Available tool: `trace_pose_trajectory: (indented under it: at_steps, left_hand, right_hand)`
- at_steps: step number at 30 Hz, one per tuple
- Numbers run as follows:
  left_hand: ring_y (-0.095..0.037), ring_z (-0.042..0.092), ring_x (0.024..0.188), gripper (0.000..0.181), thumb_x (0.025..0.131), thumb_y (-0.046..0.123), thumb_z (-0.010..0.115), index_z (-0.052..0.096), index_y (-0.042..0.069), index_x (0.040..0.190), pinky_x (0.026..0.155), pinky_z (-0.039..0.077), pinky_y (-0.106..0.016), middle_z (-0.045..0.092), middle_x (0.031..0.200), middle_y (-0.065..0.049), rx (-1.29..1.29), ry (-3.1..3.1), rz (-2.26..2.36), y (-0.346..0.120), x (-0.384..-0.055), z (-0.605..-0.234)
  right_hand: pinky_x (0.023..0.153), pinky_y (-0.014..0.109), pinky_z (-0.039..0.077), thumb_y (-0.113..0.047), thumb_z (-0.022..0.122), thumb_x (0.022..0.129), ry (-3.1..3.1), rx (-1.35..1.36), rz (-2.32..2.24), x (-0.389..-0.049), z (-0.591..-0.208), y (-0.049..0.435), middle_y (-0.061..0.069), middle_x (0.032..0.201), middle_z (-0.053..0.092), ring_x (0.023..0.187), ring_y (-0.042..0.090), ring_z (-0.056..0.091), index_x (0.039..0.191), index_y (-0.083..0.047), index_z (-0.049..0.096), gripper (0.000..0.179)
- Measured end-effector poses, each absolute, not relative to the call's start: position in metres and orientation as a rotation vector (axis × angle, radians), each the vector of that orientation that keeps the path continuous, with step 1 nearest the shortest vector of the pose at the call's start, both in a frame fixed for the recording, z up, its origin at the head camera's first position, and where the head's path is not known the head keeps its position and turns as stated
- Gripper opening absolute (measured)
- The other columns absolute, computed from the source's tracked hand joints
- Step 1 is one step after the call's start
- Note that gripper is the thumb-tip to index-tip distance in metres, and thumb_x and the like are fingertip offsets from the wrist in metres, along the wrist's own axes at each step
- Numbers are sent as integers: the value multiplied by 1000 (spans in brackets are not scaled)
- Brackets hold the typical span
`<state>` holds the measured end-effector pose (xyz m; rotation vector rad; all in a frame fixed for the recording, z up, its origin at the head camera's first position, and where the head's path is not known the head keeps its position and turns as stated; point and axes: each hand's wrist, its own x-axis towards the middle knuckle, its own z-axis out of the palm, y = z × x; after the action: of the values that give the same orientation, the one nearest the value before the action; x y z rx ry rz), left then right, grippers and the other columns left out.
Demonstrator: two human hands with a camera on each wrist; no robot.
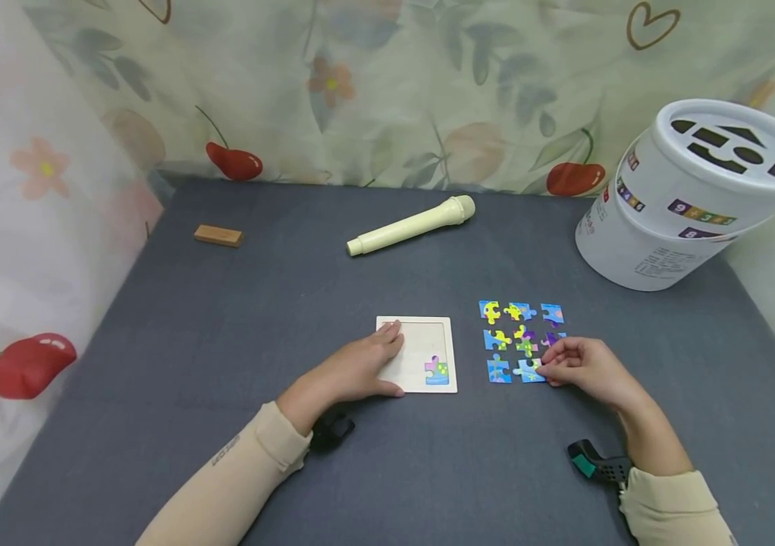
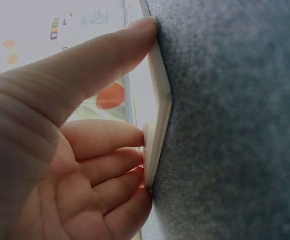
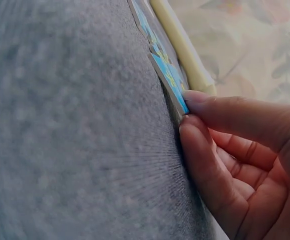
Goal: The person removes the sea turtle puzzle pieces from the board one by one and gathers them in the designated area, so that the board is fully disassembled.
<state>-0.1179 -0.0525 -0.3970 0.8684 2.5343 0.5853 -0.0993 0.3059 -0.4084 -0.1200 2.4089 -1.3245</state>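
My left hand (image 1: 360,366) rests on the left side of a square wooden puzzle tray (image 1: 422,341). In the left wrist view, its thumb (image 2: 120,47) touches the tray's edge, and the fingertips (image 2: 135,135) touch farther along. One pink, green and blue puzzle piece (image 1: 437,373) sits in the tray's near right corner. To the right, my right hand (image 1: 588,369) pinches the edge of a light-blue puzzle piece (image 1: 528,371) between thumb and index finger. That piece looks slightly tilted in the right wrist view. Several other puzzle pieces (image 1: 498,369) lie in loose rows beside and beyond it.
A cream toy microphone (image 1: 411,226) lies beyond the tray. At the far left is a small wooden block (image 1: 218,236). A large white bucket (image 1: 660,250) with a shape-sorter lid stands at the back right. Patterned cloth (image 1: 394,98) hangs behind the dark grey table (image 1: 278,288).
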Motion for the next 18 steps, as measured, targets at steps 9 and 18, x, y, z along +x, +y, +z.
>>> trace_pose_trajectory:
  at_steps: [9, 18]
  left_hand:
    - [-28, 19, 143, 81, 79, 33, 73, 36, -5, 140, 115, 22, -39, 21, 153, -19, 869, 2534, 592, -52, -118, -397]
    - [-28, 19, 143, 81, 79, 33, 74, 36, -5, 140, 115, 22, -39, 21, 153, -19, 870, 2536, 590, -52, -118, -398]
  right_hand:
    - [55, 22, 50, -16, 69, 84, 2560, -138, -1155, -98, -406, 302, 6, 70, 63, 57, 2, 55, 89, 6, 63, 23]
    - [52, 21, 45, -20, 69, 85, 2612, -139, -1038, -98, -404, 300, 3, 68, 60, 57, 3, 51, 88, 2, 65, 22]
